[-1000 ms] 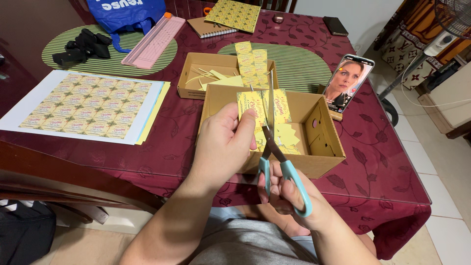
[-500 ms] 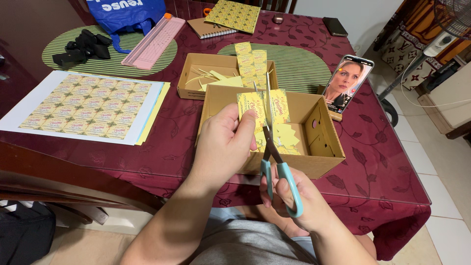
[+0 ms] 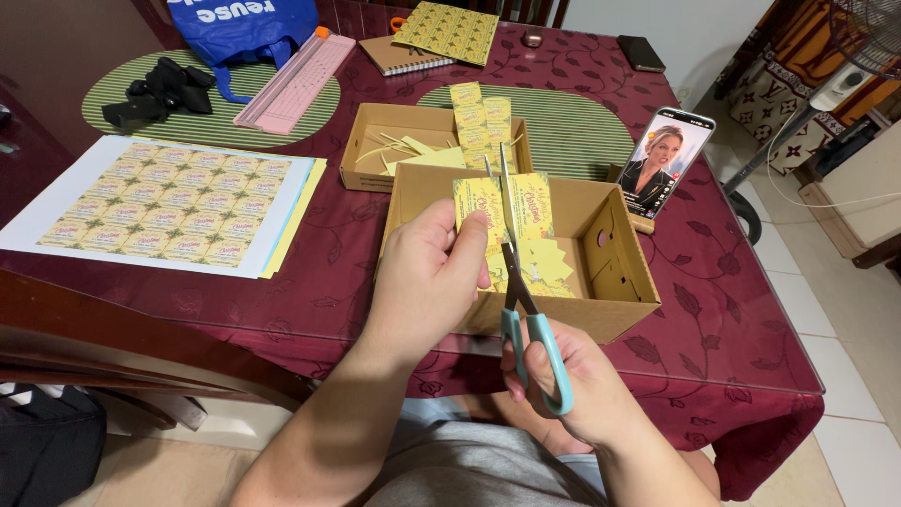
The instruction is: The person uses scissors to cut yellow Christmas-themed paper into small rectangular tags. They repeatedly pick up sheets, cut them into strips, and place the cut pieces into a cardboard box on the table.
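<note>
My left hand pinches a yellow strip of printed labels upright over an open cardboard box. My right hand grips teal-handled scissors, whose blades run up through the strip between two labels and are nearly closed. Cut yellow labels lie inside the box below the strip.
A second cardboard box with paper scraps and label strips sits behind. A printed label sheet lies at left, with a pink paper trimmer, a blue bag and a black object beyond. A propped phone stands at right.
The scissor blades have closed together through the strip, and my right hand's handles have come together. My left hand holds steady.
</note>
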